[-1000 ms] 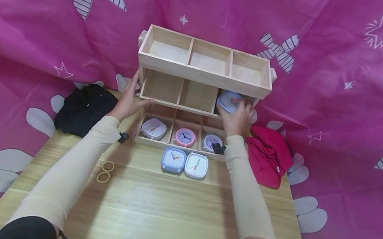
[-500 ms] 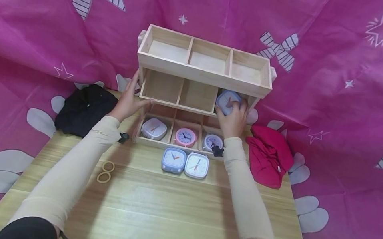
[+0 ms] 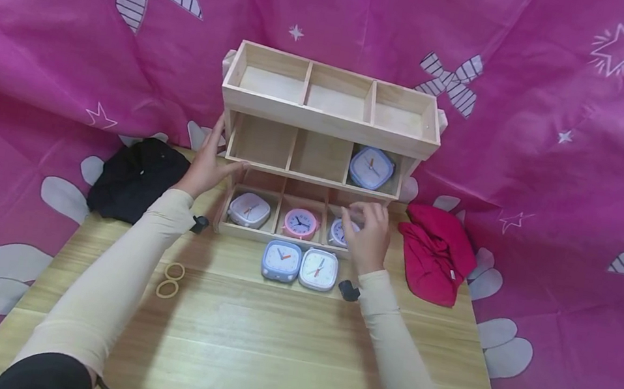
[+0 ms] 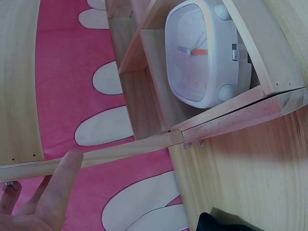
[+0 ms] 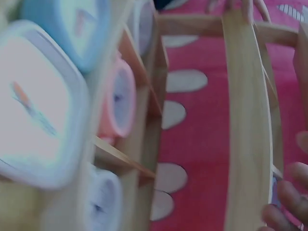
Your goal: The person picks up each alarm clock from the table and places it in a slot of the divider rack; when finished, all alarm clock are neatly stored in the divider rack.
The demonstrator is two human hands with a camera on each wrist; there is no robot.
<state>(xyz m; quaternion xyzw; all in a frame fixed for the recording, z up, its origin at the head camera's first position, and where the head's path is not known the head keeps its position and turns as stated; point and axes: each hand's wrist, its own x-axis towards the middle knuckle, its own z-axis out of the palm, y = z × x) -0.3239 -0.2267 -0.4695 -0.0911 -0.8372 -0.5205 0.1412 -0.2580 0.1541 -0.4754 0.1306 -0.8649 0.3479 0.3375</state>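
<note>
A three-tier wooden shelf (image 3: 328, 120) stands at the back of the table. Its top tier holds nothing. A blue square clock (image 3: 371, 168) stands in the middle tier's right compartment. The bottom tier holds a white clock (image 3: 249, 209), a pink round clock (image 3: 300, 223) and a lilac clock (image 3: 336, 232) partly hidden by my right hand (image 3: 366, 220). That hand hovers in front of the bottom right compartment, fingers loosely curled, holding nothing. My left hand (image 3: 215, 157) rests flat against the shelf's left side. The left wrist view shows the white clock (image 4: 202, 53) and my fingers (image 4: 55, 190).
A blue clock (image 3: 281, 261) and a white clock (image 3: 318, 269) lie face up on the table (image 3: 243, 356) before the shelf. Two yellow rings (image 3: 170, 280) lie at the left. A black cloth (image 3: 136, 178) sits left of the shelf, a red cloth (image 3: 437, 250) right.
My right hand let go of the blue clock in the middle tier's right compartment and drew back down towards me. My left hand has stayed on the shelf.
</note>
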